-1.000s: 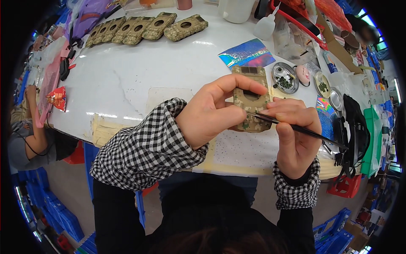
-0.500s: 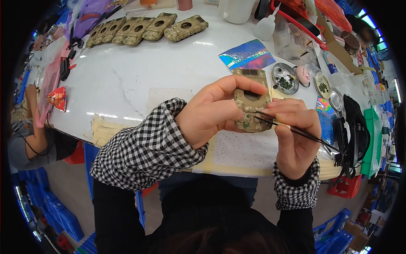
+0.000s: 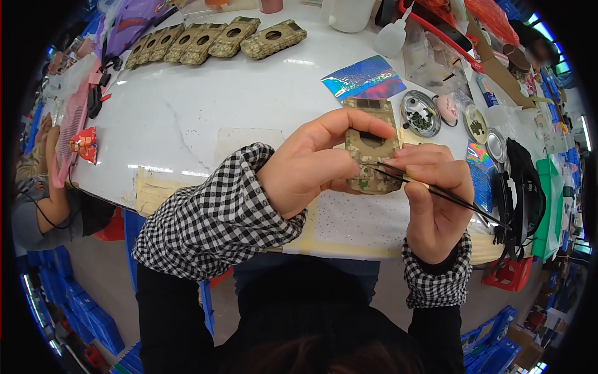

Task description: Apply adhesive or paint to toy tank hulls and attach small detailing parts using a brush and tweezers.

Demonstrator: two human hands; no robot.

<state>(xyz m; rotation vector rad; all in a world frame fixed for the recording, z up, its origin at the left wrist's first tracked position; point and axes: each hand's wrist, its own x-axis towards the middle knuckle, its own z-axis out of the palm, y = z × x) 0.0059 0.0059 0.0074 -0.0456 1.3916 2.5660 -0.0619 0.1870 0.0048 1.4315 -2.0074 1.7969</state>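
Observation:
My left hand (image 3: 311, 153) is closed round a camouflage model tank hull (image 3: 369, 110), thumb along its near part and index finger across its round opening. My right hand (image 3: 439, 193) pinches a pair of black tweezers (image 3: 451, 197), with the tips touching or just above the hull's near end. Whether anything sits between the tips is too small to tell. Close by on the right stands a round metal dish (image 3: 420, 114) with small dark green parts. Beyond the hull lies a shiny holographic sheet (image 3: 364, 79).
Several similar camouflage hulls (image 3: 233, 35) stand in a row at the back left. A white squeeze bottle (image 3: 390, 40), a second dish (image 3: 475, 124) of green bits and a green tray (image 3: 547, 209) are on the right. At the far left another person's arm (image 3: 53, 171) shows.
My hands, the hull and the tweezers hold almost the same place, with only a slight shift at the tips. At the far left, the other person's hand has come more into sight.

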